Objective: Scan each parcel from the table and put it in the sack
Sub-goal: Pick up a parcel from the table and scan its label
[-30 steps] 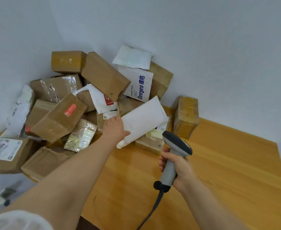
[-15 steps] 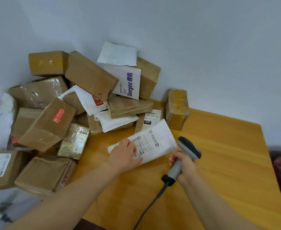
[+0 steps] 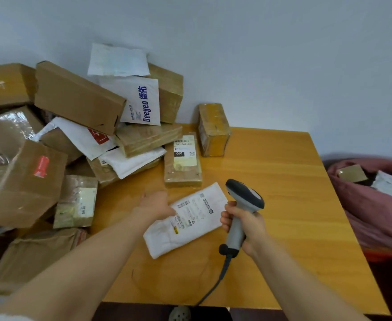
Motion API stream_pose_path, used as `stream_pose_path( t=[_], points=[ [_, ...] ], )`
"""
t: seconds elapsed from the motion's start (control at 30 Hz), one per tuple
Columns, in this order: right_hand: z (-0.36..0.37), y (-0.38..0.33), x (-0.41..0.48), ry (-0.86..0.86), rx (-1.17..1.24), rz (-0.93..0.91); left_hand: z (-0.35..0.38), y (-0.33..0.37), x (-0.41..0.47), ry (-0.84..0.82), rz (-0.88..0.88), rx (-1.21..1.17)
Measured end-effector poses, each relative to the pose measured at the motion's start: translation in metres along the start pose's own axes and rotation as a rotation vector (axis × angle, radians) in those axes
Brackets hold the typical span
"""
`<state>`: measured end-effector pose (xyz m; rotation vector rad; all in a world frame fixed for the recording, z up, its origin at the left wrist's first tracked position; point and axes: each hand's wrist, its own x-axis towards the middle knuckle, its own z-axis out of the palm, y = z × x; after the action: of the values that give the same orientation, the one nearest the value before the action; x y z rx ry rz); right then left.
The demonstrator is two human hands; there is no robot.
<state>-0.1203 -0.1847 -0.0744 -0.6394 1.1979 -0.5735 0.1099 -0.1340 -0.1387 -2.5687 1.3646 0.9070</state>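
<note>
Lying label side up on the yellow wooden surface, the flat white padded mailer is now out of the pile of brown cardboard boxes. A second ago it sat blank side up against that heap. Since then I have drawn it toward me and turned it over, so its barcode faces the camera. To my mind that leaves only the scan itself before this parcel can go.

My left hand rests on the mailer's upper left corner. Its fingers look straight rather than curled, pinning the mailer flat. My right hand is wrapped round the handle of the grey corded barcode scanner. The scanner's dark head sits just beside the mailer's right edge, not yet clearly aimed at the label.

A flat brown parcel marked 060 lies just beyond the mailer. The pink cloth sack has come into view off the right end, well apart, with parcels already inside.
</note>
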Motion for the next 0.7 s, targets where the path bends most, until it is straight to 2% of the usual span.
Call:
stream_pose_path(
  t=[0.17, 0.27, 0.47, 0.6, 0.7],
  points=[
    [-0.006, 0.003, -0.018, -0.023, -0.032, -0.032, 0.009, 0.002, -0.018, -0.164, -0.047, 0.126],
    [-0.012, 0.007, -0.026, -0.049, -0.069, -0.054, 0.028, 0.003, -0.032, -0.127, -0.076, 0.09],
    [-0.038, -0.001, -0.048, -0.13, -0.233, -0.065, 0.011, 0.023, -0.06, -0.087, -0.064, -0.464],
    [-0.063, -0.014, -0.072, -0.225, -0.178, -0.042, -0.016, 0.053, -0.087, -0.08, 0.01, -0.818],
    [-0.08, -0.023, -0.088, -0.292, -0.191, -0.059, -0.022, 0.082, -0.105, 0.029, 0.031, -0.976]
  ],
)
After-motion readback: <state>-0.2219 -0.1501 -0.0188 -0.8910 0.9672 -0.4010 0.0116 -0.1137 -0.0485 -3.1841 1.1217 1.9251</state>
